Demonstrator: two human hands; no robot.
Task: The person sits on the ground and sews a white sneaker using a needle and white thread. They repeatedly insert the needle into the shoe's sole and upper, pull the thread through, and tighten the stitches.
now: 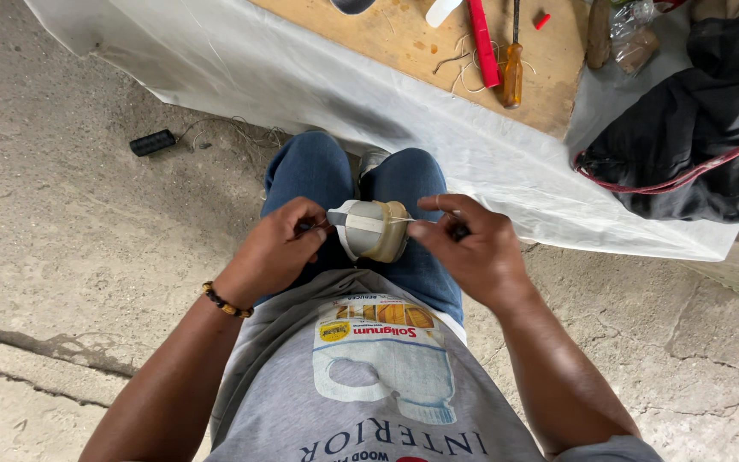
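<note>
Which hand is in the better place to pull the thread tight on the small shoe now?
Probably the right hand: its fingertips pinch the pale thread where it leaves the small shoe, with free space outward. The left hand grips the shoe's other end, steadying it.

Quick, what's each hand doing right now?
Left hand: closed, pinching a thread at the shoe on the lap.
Right hand: closed, pulling the thread taut from the other side.

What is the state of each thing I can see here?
Left hand: closed, pinching a thread end.
Right hand: closed, pinching the other end.
Thin pale thread: pulled tight.
Grey and tan shoe part: held on the knees.
Orange-handled screwdriver: lying on the wooden board.
Black bag: slumped.
</note>
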